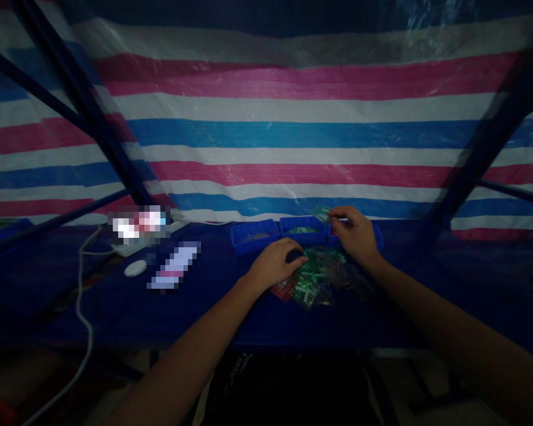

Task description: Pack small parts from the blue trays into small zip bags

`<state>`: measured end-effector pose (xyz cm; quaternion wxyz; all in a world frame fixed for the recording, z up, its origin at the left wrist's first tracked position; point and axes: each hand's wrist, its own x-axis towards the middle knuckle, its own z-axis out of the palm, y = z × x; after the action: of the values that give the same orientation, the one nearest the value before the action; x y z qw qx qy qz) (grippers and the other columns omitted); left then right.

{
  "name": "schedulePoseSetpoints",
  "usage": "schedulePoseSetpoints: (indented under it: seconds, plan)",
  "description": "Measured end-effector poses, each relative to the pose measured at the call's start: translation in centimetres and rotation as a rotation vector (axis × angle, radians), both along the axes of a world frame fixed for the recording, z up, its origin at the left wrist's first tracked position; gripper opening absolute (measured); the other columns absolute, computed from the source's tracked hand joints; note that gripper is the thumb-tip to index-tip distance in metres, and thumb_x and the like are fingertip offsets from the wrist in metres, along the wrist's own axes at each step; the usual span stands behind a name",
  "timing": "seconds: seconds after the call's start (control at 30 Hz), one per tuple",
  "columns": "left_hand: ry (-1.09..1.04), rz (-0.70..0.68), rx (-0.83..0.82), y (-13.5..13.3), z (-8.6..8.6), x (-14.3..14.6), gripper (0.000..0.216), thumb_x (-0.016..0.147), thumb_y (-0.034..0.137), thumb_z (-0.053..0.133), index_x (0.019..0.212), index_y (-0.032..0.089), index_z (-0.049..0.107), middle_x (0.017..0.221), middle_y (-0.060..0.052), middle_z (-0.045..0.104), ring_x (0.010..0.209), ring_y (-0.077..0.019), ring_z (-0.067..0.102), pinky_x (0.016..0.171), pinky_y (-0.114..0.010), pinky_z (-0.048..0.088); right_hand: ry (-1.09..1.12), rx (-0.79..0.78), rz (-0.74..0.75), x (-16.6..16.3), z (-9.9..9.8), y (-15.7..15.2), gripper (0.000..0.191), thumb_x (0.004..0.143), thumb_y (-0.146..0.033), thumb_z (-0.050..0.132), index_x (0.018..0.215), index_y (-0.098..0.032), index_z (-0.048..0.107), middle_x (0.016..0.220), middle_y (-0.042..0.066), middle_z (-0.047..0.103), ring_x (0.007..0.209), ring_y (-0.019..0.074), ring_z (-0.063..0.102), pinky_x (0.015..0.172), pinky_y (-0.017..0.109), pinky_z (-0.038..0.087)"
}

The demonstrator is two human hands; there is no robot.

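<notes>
Several small clear packets, mostly green, lie in a pile (313, 278) on the blue table. At the pile's left edge rests my left hand (275, 263), its thumb apart from its curved fingers and nothing visible between them. A red packet (283, 288) shows just under that hand. My right hand (355, 234) is raised over the right blue bin, pinching a green packet (321, 213) between thumb and fingertips. In the middle blue bin (302, 236) are green packets. The left blue bin (254, 244) has contents too dim to name. My right hand partly hides the right blue bin (379, 236).
On the left are a white round object (135, 268), a blurred-out flat item (175, 266) and a white power strip (137, 241) with a white cable (87, 325). A striped sheet (293, 133) hangs behind the table, between dark slanted posts (475, 145).
</notes>
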<state>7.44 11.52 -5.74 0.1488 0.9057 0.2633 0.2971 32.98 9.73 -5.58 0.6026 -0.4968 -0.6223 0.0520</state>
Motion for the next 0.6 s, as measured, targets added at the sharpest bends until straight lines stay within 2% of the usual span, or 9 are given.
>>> schedulePoseSetpoints:
  seconds: [0.1,0.23,0.33,0.43,0.6]
  plan:
    - [0.069,-0.039,0.025,0.1,-0.4,0.0,0.031,0.094,0.040,0.068,0.116,0.019,0.072,0.120,-0.012,0.071,0.115,-0.0265,0.065,0.104,-0.041,0.049,-0.218,0.070,-0.027,0.3,0.0,0.0,0.026,0.099,-0.035,0.054,0.114,-0.026,0.074,0.123,0.009,0.070,0.118,0.0277,0.064,0.104,0.046,0.051]
    - [0.100,-0.015,0.031,0.5,-0.8,-0.2,0.030,0.094,0.038,0.067,0.118,0.020,0.073,0.118,-0.011,0.072,0.113,-0.0270,0.066,0.103,-0.042,0.050,-0.430,0.028,0.055,-0.2,-0.7,0.5,0.033,0.096,-0.031,0.060,0.126,-0.026,0.071,0.138,0.009,0.065,0.130,0.0294,0.059,0.114,0.049,0.045]
    - [0.096,-0.006,0.028,0.8,-1.0,-0.3,0.028,0.093,0.033,0.067,0.117,0.020,0.073,0.116,-0.011,0.073,0.111,-0.0271,0.067,0.102,-0.042,0.051,-0.534,-0.031,0.132,-0.6,-1.2,0.8,0.027,0.093,-0.031,0.064,0.117,-0.027,0.076,0.135,0.007,0.069,0.129,0.0309,0.061,0.115,0.052,0.044]
    - [0.105,0.005,0.032,1.0,-1.1,-0.4,0.027,0.092,0.027,0.066,0.117,0.020,0.074,0.115,-0.010,0.074,0.109,-0.0265,0.068,0.101,-0.041,0.051,-0.555,-0.052,0.138,-0.6,-1.3,0.8,0.020,0.096,-0.032,0.062,0.107,-0.027,0.078,0.129,0.007,0.072,0.124,0.0302,0.064,0.111,0.052,0.047]
    - [0.091,0.044,0.039,1.1,-0.9,-0.5,0.028,0.089,0.016,0.063,0.113,0.021,0.076,0.110,-0.008,0.075,0.103,-0.0256,0.070,0.096,-0.040,0.053,-0.585,-0.087,0.136,-0.5,-1.3,0.7,0.022,0.098,-0.035,0.058,0.107,-0.025,0.076,0.116,0.008,0.076,0.111,0.0296,0.069,0.102,0.049,0.051]
